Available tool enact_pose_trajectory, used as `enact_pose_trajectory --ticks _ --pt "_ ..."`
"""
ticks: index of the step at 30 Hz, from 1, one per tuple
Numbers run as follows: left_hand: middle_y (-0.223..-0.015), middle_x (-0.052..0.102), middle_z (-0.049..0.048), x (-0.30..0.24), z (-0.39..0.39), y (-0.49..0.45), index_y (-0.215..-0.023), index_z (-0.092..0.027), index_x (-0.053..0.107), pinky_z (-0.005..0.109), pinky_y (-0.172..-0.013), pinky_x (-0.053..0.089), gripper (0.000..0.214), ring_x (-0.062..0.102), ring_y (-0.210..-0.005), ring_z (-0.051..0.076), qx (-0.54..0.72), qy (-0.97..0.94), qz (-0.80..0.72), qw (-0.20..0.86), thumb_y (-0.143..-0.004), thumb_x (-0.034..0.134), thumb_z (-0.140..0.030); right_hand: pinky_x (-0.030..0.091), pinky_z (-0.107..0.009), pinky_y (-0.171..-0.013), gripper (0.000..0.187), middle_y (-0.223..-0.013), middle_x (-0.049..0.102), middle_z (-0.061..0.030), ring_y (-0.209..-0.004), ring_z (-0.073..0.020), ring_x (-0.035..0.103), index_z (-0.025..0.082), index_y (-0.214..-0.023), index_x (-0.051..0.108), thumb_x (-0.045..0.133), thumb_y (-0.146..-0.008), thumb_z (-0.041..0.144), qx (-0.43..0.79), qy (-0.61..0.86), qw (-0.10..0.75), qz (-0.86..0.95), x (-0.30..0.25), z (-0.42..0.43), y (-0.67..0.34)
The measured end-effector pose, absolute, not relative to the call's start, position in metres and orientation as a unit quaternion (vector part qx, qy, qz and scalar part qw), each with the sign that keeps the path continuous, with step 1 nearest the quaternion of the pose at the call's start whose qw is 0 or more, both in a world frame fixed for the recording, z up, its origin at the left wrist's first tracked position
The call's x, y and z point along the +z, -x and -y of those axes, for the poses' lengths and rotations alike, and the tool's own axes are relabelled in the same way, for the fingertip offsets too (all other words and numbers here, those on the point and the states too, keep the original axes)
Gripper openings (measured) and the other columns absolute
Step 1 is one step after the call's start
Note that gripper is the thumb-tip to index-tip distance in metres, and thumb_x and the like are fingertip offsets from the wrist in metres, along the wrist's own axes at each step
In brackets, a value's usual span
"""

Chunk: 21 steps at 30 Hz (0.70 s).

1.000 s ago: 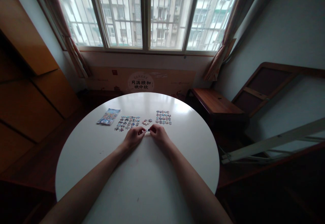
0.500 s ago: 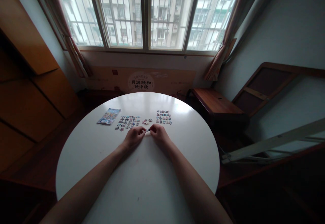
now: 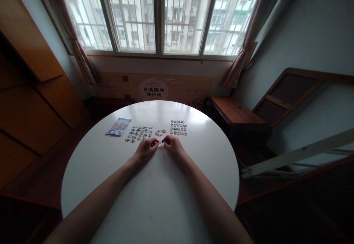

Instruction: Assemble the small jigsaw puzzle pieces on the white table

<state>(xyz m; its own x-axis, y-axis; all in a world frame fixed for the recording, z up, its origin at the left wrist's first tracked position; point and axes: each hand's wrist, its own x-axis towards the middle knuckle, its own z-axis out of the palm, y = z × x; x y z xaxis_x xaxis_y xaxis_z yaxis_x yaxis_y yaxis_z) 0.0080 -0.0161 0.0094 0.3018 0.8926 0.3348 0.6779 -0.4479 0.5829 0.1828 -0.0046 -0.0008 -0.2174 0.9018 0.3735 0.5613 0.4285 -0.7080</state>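
My left hand (image 3: 147,148) and my right hand (image 3: 172,143) meet near the middle of the round white table (image 3: 155,199), fingertips pinched toward each other. Between them shows a small puzzle piece or joined pair of pieces (image 3: 161,142), pale on the left and dark on the right, gripped from both sides. Just beyond my hands lies a small cluster of joined puzzle pieces (image 3: 160,132). Rows of loose puzzle pieces (image 3: 139,133) spread to the left, and another block of puzzle pieces (image 3: 178,128) lies to the right.
A colourful picture sheet or packet (image 3: 118,126) lies at the table's far left. Beyond the table are a printed banner (image 3: 179,85) and a barred window (image 3: 132,23). A low wooden bench (image 3: 235,109) stands at the right, orange cabinets (image 3: 30,100) at the left.
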Motion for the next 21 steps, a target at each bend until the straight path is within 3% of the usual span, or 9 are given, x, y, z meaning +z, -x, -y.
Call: enact_pose_trajectory --ticks 21 --pt "-0.062 0.062 0.001 0.0108 0.017 -0.0086 -0.081 -0.017 0.069 0.021 -0.056 0.037 0.019 0.053 -0.057 0.011 0.318 -0.785 -0.504 0.172 -0.081 0.055 -0.029 0.038 -0.021 -0.061 0.013 -0.068 0.058 0.0001 -0.062 -0.0104 0.049 0.015 -0.076 0.064 0.054 -0.07 0.01 0.219 0.493 0.387 0.748 0.0008 0.0051 -0.183"
